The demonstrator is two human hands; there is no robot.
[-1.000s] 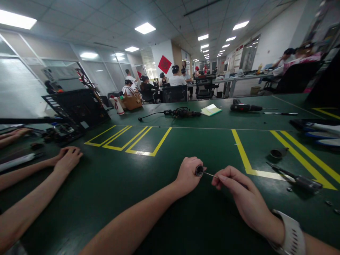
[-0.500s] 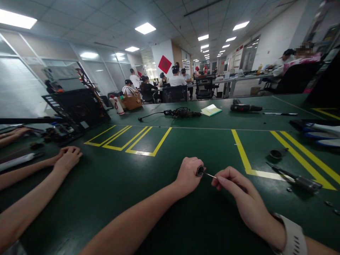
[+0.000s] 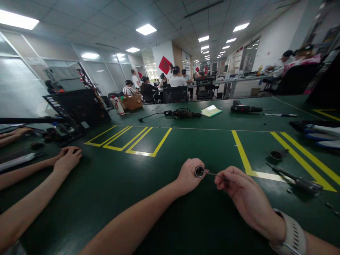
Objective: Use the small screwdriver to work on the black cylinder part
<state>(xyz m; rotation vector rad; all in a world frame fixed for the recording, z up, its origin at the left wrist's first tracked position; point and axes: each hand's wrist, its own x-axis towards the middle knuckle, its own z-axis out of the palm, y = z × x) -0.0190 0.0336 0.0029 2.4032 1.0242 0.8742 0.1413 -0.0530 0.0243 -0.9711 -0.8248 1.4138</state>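
My left hand (image 3: 189, 174) is closed in a fist round a small dark cylindrical part (image 3: 199, 171), whose round end faces right. My right hand (image 3: 240, 193) pinches a thin metal rod (image 3: 212, 174) whose tip sits in the end of that part. Both hands rest low over the green table (image 3: 148, 184). A pale watch band sits on my right wrist.
Another person's hands (image 3: 67, 159) lie on the table at the left. A dark tool (image 3: 294, 180), a small black cap (image 3: 277, 154) and loose screws lie at the right. A black machine (image 3: 77, 109), a corded tool (image 3: 180, 113) and a notepad (image 3: 211, 110) stand farther back. People sit at distant desks.
Both my hands have lifted slightly and the rod now lies nearly level. The part's round end shows more plainly. The other person's hands have barely moved.
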